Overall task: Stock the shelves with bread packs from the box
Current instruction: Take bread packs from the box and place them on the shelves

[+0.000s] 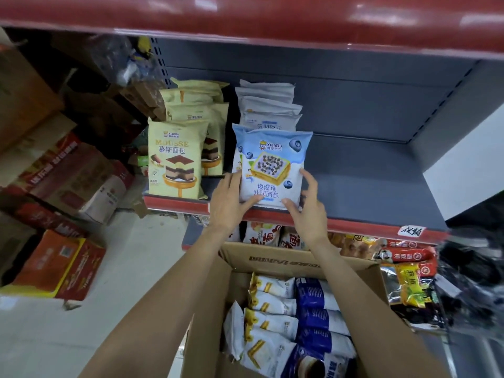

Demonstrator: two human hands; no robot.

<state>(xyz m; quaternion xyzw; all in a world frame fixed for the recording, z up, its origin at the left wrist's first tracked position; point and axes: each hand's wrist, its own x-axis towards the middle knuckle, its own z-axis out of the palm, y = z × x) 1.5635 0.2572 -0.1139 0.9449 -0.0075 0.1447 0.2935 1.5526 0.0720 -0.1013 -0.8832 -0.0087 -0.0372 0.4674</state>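
A blue-and-white blueberry bread pack (pixel 272 165) stands upright at the front of the grey shelf (pixel 368 186), heading a row of like packs. My left hand (pixel 229 203) holds its lower left corner, thumb across the front. My right hand (pixel 308 205) holds its lower right corner, fingers along the side. To the left stands a row of yellow mousse bread packs (pixel 176 159). Below my arms, the open cardboard box (pixel 207 309) holds several white-and-yellow packs (pixel 268 309) and dark blue packs (pixel 319 315).
The shelf's right half is bare grey metal with a red front edge (pixel 354 225). A lower shelf carries mixed snack packs (pixel 403 257). Stacked cartons (pixel 54 263) crowd the floor at left. A red upper shelf (pixel 245 15) overhangs.
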